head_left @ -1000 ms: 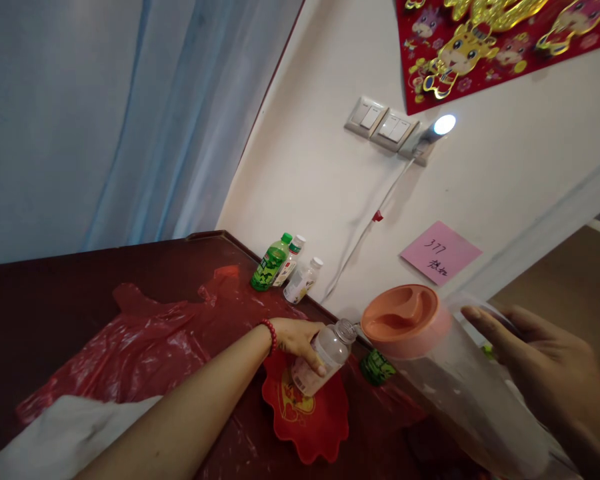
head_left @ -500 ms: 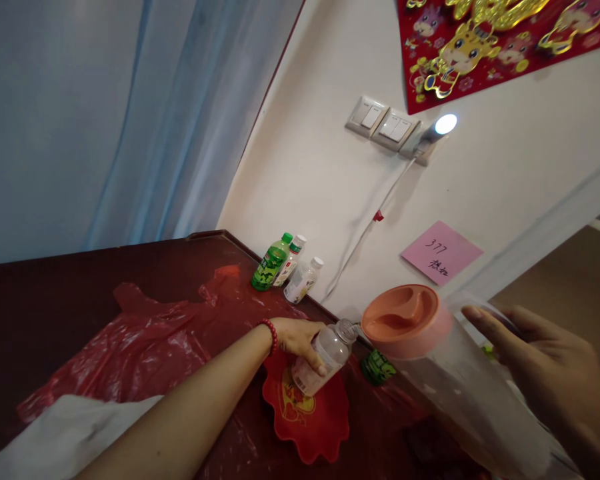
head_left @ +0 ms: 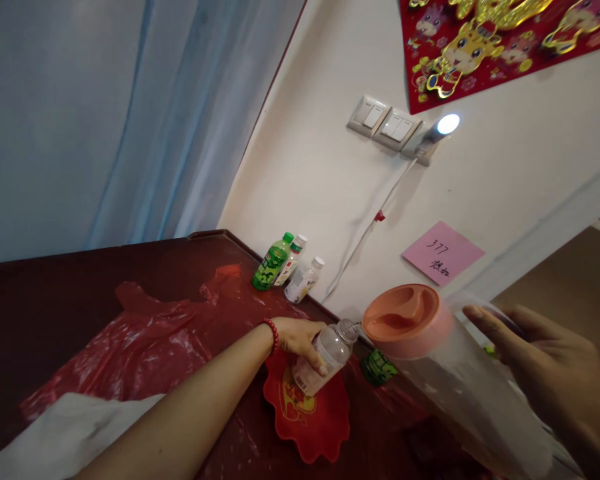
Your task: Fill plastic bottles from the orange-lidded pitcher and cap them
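Note:
My left hand [head_left: 300, 338], with a red bead bracelet on the wrist, is closed around a small clear bottle [head_left: 325, 357] with a clear cap, held tilted above a red flower-shaped dish [head_left: 307, 417]. My right hand [head_left: 545, 373] holds a tall clear pitcher [head_left: 460, 393] with an orange-pink lid [head_left: 403, 319], tilted to the left, close to the bottle's cap. Only the fingers and back of my right hand show.
A dark red table [head_left: 55, 300] carries a crumpled red plastic bag [head_left: 145, 347] and a white cloth [head_left: 65, 433]. Three small bottles [head_left: 287, 267] stand by the wall; another green-labelled bottle [head_left: 377, 367] lies behind the pitcher. Wall switches [head_left: 385, 123], a lamp and a pink note [head_left: 443, 253] hang above.

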`<state>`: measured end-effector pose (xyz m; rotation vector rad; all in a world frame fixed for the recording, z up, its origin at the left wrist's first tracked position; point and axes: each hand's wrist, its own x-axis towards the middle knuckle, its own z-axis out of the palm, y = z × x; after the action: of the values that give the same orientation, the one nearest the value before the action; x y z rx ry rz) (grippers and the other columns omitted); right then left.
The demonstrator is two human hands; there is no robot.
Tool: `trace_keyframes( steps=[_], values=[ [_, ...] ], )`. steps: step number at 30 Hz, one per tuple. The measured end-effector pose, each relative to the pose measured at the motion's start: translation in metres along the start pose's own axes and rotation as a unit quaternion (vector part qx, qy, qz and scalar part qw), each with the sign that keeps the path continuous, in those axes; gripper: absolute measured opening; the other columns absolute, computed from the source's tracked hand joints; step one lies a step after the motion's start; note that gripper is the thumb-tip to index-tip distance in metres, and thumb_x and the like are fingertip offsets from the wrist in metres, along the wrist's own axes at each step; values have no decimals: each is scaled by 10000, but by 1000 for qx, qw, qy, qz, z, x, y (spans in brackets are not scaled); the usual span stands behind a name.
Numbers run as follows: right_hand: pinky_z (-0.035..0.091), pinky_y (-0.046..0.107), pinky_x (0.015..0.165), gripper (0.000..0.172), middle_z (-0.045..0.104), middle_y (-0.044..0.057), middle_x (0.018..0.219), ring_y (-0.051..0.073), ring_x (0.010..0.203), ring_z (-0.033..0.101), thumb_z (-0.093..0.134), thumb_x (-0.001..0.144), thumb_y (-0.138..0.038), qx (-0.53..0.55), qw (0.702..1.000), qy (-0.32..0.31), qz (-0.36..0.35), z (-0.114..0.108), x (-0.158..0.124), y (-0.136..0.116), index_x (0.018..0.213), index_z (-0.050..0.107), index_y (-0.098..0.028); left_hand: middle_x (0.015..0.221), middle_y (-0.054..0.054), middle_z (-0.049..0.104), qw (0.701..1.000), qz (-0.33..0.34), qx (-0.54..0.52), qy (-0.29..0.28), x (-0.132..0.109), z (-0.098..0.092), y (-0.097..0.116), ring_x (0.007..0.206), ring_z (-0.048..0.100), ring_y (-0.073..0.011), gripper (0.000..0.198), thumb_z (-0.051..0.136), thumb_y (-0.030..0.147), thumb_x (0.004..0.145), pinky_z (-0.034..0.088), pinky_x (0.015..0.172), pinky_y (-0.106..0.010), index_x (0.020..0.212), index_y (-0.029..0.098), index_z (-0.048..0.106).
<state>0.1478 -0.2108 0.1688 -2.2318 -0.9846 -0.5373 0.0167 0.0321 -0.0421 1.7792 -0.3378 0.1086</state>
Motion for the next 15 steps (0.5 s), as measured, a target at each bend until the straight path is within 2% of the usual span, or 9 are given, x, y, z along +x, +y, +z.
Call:
trace_keyframes(
  steps=[2,6,10,15],
  values=[
    [386,322,575,599,614,-37,588,244,664,587,620,608,-818,10,1000,-9,12,-1,-3,-4,795,705,-255,837,14,622,1000,-1,-2,0,0,0,-1,784,571,-182,406,858,327,572,486,772,-335,866,186,615],
    [348,317,592,496,569,-50,557,223,661,537,614,705,-741,20,1000,-8,7,-2,-13,-13,795,675,-257,834,4,619,1000,0,-5,2,0,1,-2,772,568,-187,413,858,333,568,483,767,-347,865,186,613],
    [340,323,589,513,567,-50,563,230,662,542,610,695,-758,26,1000,-11,11,-2,-15,-14,807,676,-261,837,7,624,1000,5,-4,-1,0,1,-2,780,570,-186,404,857,325,576,486,787,-352,866,191,611],
    [357,332,569,582,580,-34,549,240,629,551,629,604,-804,20,1000,-2,22,-1,-5,-6,775,704,-253,839,11,622,1000,0,-5,-1,0,0,-1,777,574,-182,423,859,325,579,488,770,-339,896,193,612]
  ],
)
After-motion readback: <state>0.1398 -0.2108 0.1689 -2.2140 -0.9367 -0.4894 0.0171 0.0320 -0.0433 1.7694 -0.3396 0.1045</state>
